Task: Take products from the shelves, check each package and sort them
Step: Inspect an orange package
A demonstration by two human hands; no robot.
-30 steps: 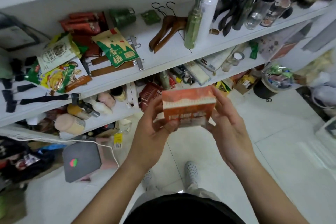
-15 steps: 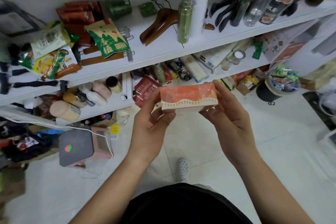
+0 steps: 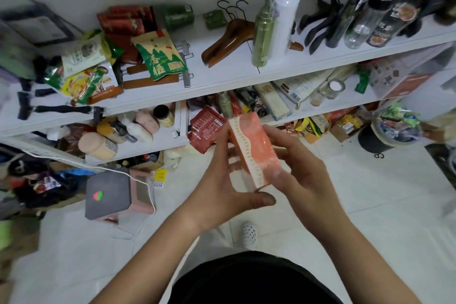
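Hands (image 3: 219,187) gripping orange box (image 3: 254,148), lengthwise toward shelves (image 3: 246,80)

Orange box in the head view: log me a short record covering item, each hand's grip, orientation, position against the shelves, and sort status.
item: orange box, with a white scalloped band along one edge
left hand: grips the box, fingers on its left side, thumb under its near end
right hand: grips the box's right side, fingers curled round it
orientation: long axis points away from the person, far end tilted up
position: held in the air in front of the shelves, above the floor
status: in hand, not yet set down
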